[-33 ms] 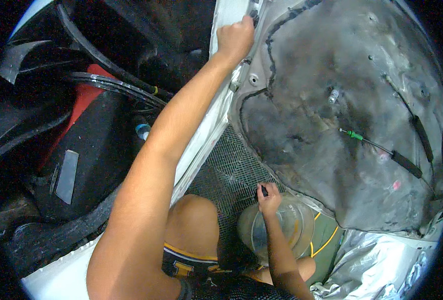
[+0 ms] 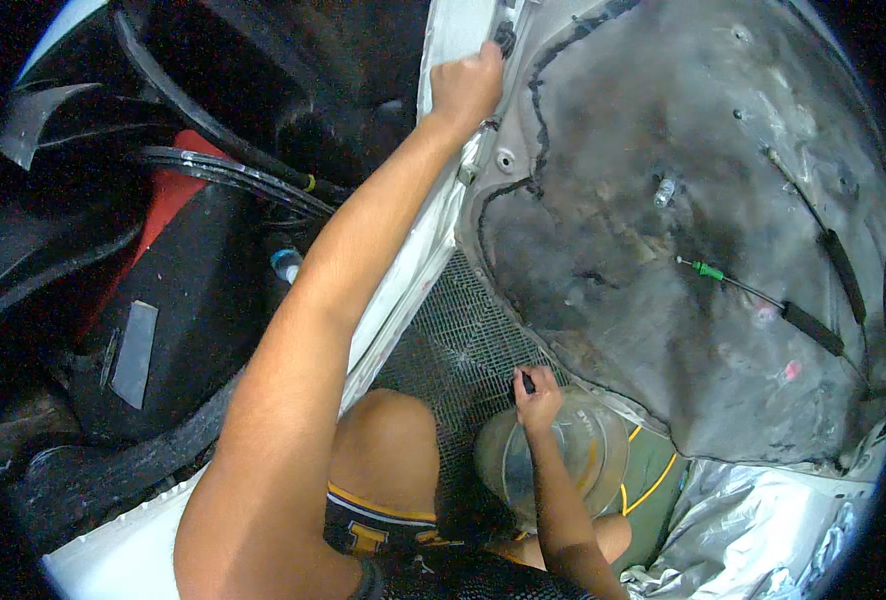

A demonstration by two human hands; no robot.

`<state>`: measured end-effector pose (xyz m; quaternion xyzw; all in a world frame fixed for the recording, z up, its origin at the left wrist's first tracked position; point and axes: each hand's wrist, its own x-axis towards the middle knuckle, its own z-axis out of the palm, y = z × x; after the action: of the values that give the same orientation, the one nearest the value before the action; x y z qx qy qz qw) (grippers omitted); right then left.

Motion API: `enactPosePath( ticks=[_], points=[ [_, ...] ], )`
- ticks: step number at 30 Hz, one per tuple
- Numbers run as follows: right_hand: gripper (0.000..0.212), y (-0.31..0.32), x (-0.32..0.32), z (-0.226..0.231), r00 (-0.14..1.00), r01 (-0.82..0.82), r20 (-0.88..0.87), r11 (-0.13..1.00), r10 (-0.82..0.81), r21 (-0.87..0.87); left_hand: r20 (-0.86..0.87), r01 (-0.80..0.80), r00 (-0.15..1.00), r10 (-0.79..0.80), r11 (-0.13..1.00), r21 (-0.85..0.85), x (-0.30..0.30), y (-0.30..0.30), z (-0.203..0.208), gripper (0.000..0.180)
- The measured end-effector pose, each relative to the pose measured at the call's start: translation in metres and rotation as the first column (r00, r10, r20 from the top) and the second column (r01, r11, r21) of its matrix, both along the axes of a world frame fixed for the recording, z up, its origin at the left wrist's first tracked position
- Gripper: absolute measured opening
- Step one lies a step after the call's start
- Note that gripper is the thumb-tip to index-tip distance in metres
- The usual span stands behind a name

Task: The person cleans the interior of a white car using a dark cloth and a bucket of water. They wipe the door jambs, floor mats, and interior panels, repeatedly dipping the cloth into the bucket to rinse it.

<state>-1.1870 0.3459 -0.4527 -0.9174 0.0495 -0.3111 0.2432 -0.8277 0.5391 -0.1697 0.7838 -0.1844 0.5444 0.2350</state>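
Note:
My left hand (image 2: 466,88) is closed at the white door frame (image 2: 453,35), its fingertips against a dark fitting (image 2: 504,38) in the gap beside the door panel (image 2: 613,230). What those fingers grip, if anything, is hidden. Low in the middle, my right hand (image 2: 539,405) is closed round a small black piece (image 2: 529,383), whose kind I cannot make out. Just below that hand stands a clear round plastic container (image 2: 498,460). The grey, dirty panel carries two black cables, one with a green end fitting (image 2: 706,270).
On the left lies a dark car interior with black trim, bundled hoses (image 2: 233,172) and a red part (image 2: 168,190). A bottle (image 2: 285,264) rests by my left forearm. Metal grating (image 2: 453,330) forms the floor. Crumpled silvery sheeting (image 2: 733,510) hangs at lower right, beside a yellow cord (image 2: 653,485).
My left hand has shifted slightly down and left, showing more of the dark fitting at its fingertips. The right hand has stayed in place with the small black piece.

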Motion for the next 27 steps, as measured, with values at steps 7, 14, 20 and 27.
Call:
enactPosePath(
  ticks=[7,14,20,27],
  points=[
    [0.011,0.001,-0.002,-0.003,0.999,0.036,-0.028,0.999,-0.036,0.006,-0.181,0.099,0.978,-0.102,0.995,-0.027,-0.012,0.003,-0.012,0.018],
    [0.013,-0.005,0.006,-0.007,0.999,0.017,-0.032,1.0,-0.017,-0.002,-0.355,0.225,0.887,-0.296,0.947,-0.228,-0.044,0.029,-0.038,0.02],
    [0.014,0.005,0.006,0.003,0.997,0.013,-0.072,1.0,-0.013,0.001,-0.15,0.265,0.926,-0.346,0.88,-0.394,-0.056,0.04,-0.037,0.02],
    [0.013,-0.002,0.006,-0.005,0.998,0.035,-0.053,0.997,-0.039,-0.064,0.035,0.209,0.978,-0.207,0.942,-0.262,-0.035,0.015,0.043,0.018]
  ],
)
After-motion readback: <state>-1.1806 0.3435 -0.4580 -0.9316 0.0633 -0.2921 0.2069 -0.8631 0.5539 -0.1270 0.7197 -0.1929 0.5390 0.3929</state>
